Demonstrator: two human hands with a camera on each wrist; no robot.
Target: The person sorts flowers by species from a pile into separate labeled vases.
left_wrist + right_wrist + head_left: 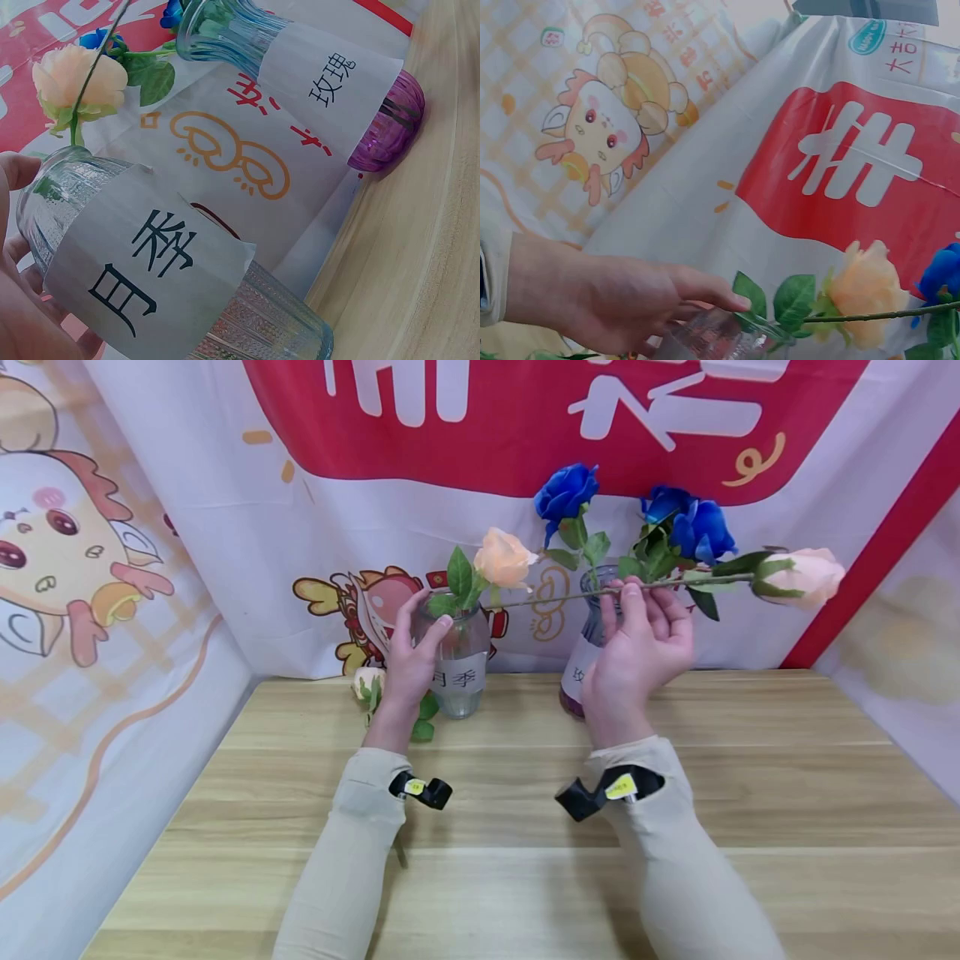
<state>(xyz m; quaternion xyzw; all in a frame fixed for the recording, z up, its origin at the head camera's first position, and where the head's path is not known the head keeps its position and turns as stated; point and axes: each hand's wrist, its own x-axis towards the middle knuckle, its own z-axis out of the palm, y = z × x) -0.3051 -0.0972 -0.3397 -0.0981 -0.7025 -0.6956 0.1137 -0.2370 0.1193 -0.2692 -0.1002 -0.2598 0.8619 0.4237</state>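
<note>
My left hand [411, 656] holds a clear ribbed glass vase [467, 643] near its rim, thumb at the front. This vase has a white paper label [154, 255] with black characters and contains a peach rose [504, 558] with green leaves. My right hand [637, 647] pinches the long stem of a pale pink rose [802, 578] between thumb and fingers. The stem lies nearly level, bloom to the right, its far end at the clear vase's mouth. Behind the right hand stands a blue-and-purple glass vase [386, 139], partly hidden, with blue roses [566, 493].
Another pale rose [369, 682] lies on the wooden table [510, 877] at the left, partly covered by my left forearm. A printed cloth [360, 518] in white and red hangs close behind both vases. A patterned cloth [45, 710] hangs along the left side.
</note>
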